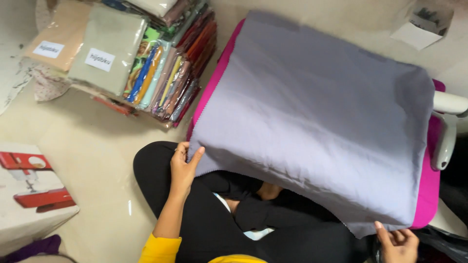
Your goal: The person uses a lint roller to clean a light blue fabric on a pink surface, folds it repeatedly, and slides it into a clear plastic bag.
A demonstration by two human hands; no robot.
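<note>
Left hand (183, 168), right hand (399, 243) pinch smooth grey rectangular cloth (312, 117).

Plain grey cloth (312, 117), bright pink board (429, 190) beneath it, black trousers (204, 224), yellow sleeve (158, 248), white iron (446, 126), sage green (107, 48) and tan (61, 36) packets with white labels, multicoloured wrapped fabrics (173, 73), white box (29, 195) with red machine picture, cream floor (97, 141)

Cloth (312, 117) on board (429, 185), packets (146, 58) left
</note>
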